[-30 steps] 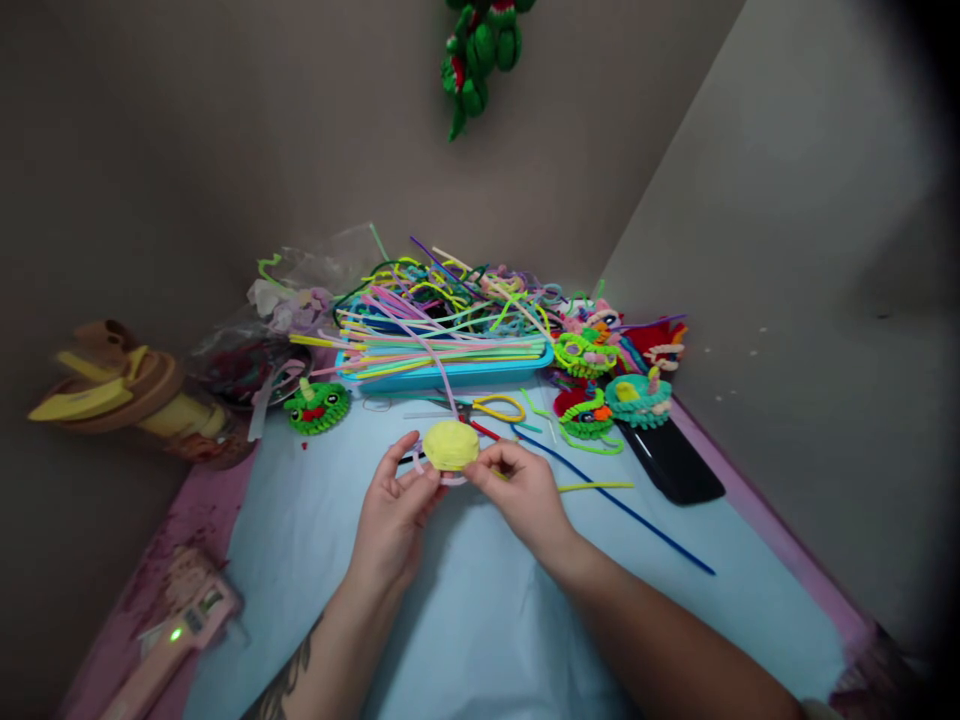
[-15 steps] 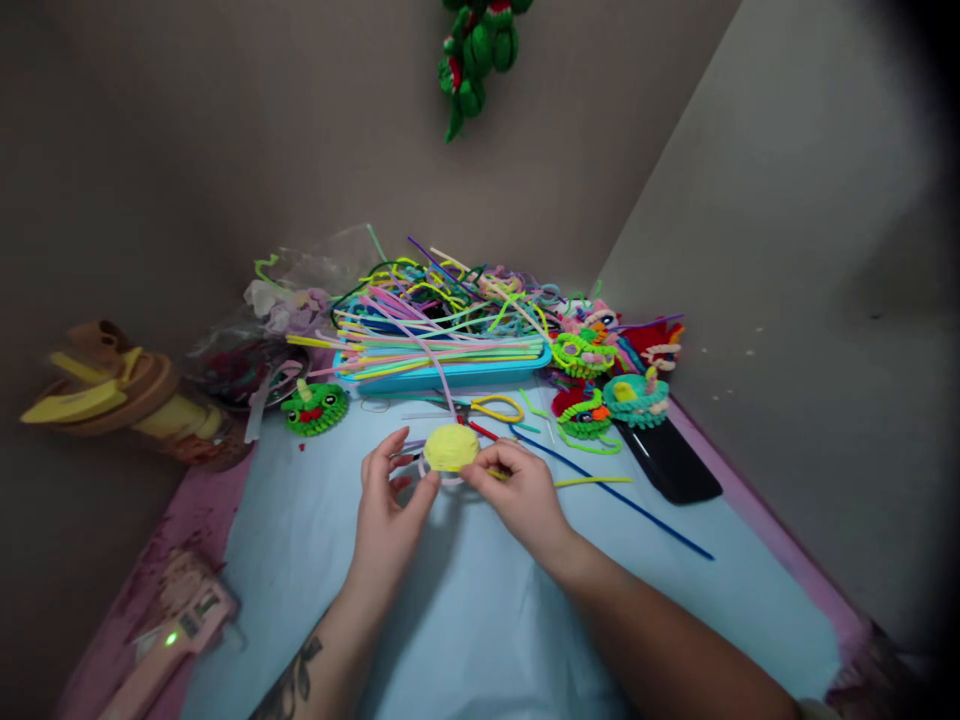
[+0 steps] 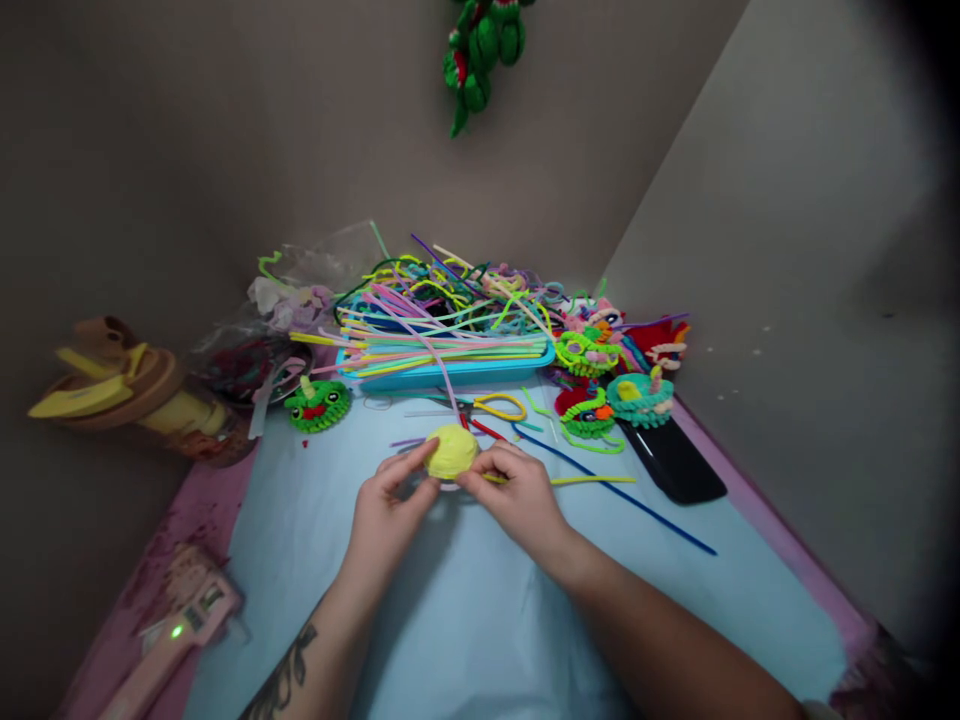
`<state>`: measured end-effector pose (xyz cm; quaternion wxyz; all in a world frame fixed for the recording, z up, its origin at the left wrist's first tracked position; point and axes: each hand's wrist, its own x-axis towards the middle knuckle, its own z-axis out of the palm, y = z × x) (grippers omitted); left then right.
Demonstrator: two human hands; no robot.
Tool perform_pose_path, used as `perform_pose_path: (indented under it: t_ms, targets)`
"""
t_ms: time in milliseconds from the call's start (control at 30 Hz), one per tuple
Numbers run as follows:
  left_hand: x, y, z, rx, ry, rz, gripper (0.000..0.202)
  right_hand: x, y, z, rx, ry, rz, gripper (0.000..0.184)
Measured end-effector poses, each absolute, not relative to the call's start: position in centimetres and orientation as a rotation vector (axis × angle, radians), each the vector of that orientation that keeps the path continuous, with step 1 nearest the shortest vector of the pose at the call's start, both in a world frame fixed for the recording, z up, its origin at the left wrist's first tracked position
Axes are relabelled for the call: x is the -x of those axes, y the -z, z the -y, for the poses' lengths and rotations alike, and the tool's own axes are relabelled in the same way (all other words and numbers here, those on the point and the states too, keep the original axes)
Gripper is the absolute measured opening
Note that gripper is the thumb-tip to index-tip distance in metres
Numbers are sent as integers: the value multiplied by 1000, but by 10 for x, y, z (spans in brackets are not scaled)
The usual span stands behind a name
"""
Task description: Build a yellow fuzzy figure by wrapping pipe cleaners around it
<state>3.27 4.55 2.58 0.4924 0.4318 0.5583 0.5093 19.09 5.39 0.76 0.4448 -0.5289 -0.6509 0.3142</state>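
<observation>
A rounded yellow pipe-cleaner piece point(image 3: 451, 452), looking like a coiled disc, is held between both hands above the blue-covered table. My left hand point(image 3: 394, 490) pinches its left side, index finger on the upper edge and thumb below. At its lower right edge, the fingertips of my right hand point(image 3: 517, 490) are closed on the same piece. A yellow pipe cleaner point(image 3: 600, 480) sticks out rightward from beneath my right hand; where it joins is hidden. Part of a pale ring point(image 3: 448, 487) shows just under the disc.
Behind the hands lie yellow-handled scissors point(image 3: 501, 406) and a blue tray point(image 3: 450, 376) heaped with pipe cleaners. A blue pipe cleaner point(image 3: 652, 512) and a black phone-like slab point(image 3: 679, 465) are to the right. Green fuzzy figure point(image 3: 318, 404) and pink glue gun point(image 3: 180, 625) sit left.
My left fingers, spread around the disc before, have closed onto its left edge. The disc now sits over more of the pale ring. The camera view has shifted slightly.
</observation>
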Motion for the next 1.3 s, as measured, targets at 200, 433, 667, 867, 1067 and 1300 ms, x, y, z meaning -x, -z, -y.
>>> perform_pose_path:
  t_ms: [200, 433, 667, 867, 1067, 1300]
  targets:
    - [-32, -24, -46, -1088, -1226, -1404, 32, -191, -6, -53, 1325, -789, 1615, 15]
    - [-34, -20, -44, -1081, -1246, -1425, 25, -188, -9, -52, 1303, -800, 1626, 15]
    - [-35, -19, -44, -1091, -1234, -1413, 33, -189, -10, -52, 1317, -809, 1596, 13]
    - [-33, -16, -42, -1184, -1220, -1461, 36, -189, -9, -52, 1344, -917, 1508, 8]
    - [-33, -14, -41, -1198, -1245, -1455, 33, -191, -11, -57, 1316, -956, 1469, 10]
    - [-30, -5, -41, -1171, -1213, -1396, 35, -194, -6, -63, 1184, -1221, 1272, 17]
